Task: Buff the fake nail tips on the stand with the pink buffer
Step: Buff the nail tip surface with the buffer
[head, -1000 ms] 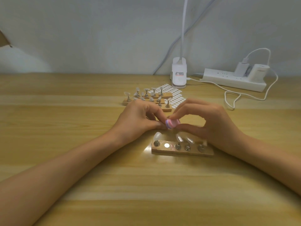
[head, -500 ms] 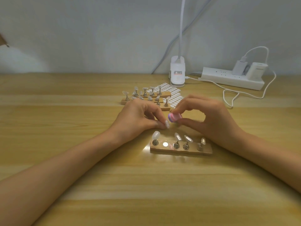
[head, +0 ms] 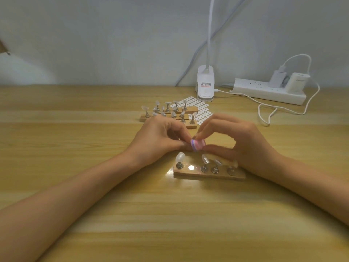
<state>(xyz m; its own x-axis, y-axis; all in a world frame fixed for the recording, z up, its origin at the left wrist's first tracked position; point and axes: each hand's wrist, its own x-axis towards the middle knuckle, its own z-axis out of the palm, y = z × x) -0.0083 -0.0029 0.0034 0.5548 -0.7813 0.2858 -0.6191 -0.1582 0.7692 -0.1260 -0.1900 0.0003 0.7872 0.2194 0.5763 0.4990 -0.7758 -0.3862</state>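
Above the wooden desk (head: 75, 148), the right hand (head: 245, 146) pinches the light, likely soft pink buffer (head: 198, 145) by its sides; the left hand (head: 156, 140), at its nine o'clock, curls, hold unclear.

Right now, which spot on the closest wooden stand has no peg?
The second spot from the left on the wooden stand, a bare shiny metal disc; the others hold pegs.

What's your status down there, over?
Right hand pinches pink buffer; left hand pinches what looks like a nail tip against it. Stand below, four tips on, one spot bare. Nothing in the way.
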